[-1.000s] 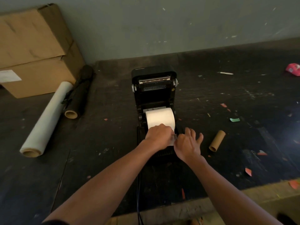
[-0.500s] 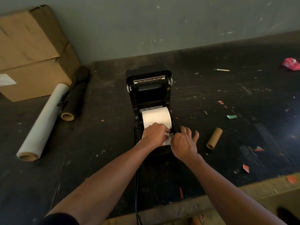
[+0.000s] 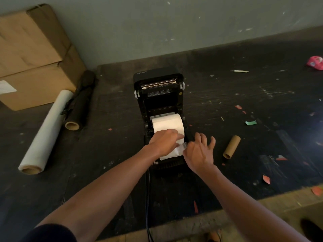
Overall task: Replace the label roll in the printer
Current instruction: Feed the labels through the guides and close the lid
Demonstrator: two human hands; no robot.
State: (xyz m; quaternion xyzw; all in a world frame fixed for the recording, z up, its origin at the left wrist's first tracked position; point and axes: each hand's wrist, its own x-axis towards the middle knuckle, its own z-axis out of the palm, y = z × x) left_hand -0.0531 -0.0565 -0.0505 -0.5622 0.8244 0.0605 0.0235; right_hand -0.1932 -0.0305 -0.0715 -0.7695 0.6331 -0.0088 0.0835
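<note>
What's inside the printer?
A white label roll sits in the open printer. Both hands cover its loose end, so the feed slot is hidden.

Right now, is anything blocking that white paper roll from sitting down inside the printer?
Nothing visible does. The printer lid stands open, the roll already sits in its bay, and both hands are on the loose paper end.

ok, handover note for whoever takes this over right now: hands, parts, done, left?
Left hand: lies on the front of the new label roll, over the loose label strip.
Right hand: pinches the strip's right edge, other fingers spread.
Printer: lid up, new roll seated in the bay.
Empty cardboard core: lies on the table, right of the printer.
Done: old core out, new roll in.
Left: feed the strip flat through the front, close the lid.
</note>
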